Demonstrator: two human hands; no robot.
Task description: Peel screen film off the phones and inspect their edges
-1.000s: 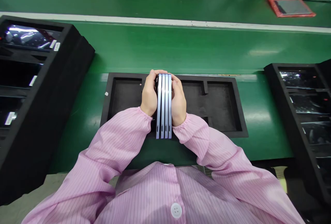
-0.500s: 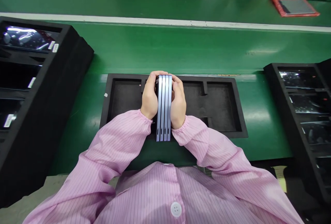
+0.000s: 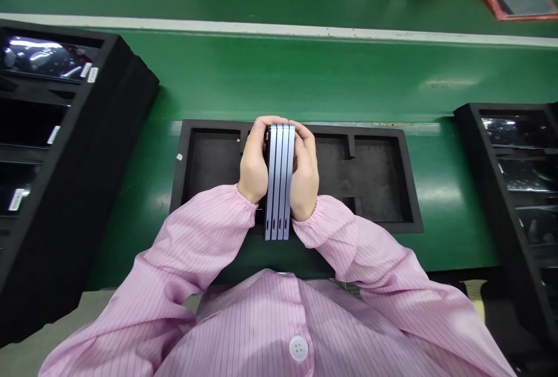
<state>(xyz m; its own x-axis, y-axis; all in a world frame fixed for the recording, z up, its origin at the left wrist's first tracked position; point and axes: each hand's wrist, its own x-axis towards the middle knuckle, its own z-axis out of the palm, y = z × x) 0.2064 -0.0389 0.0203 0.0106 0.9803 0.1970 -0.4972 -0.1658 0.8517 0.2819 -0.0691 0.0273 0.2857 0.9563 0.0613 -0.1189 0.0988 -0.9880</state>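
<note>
Several light-blue smartphones (image 3: 279, 185) stand on edge, pressed side by side into one stack, with their port ends facing me. My left hand (image 3: 254, 162) is closed against the stack's left face, and my right hand (image 3: 305, 173) is closed against its right face. The fingers of both hands wrap round the far end, where the fingertips are partly hidden. Beneath the hands lies a black foam tray (image 3: 405, 191) with recessed compartments; the phones cover its middle part, and their near end reaches past its front edge.
On the left, a tall stack of black foam trays (image 3: 108, 115) holds dark-screened phones (image 3: 47, 57). Another black tray (image 3: 475, 133) with phones stands at the right. A red-edged pouch (image 3: 518, 0) lies at the back right of the green bench (image 3: 305, 75). A white scrap (image 3: 179, 157) lies on the left tray rim.
The view has shifted a little. Both hands keep the same hold on the stacked phones, whose top leans very slightly more to the right.
</note>
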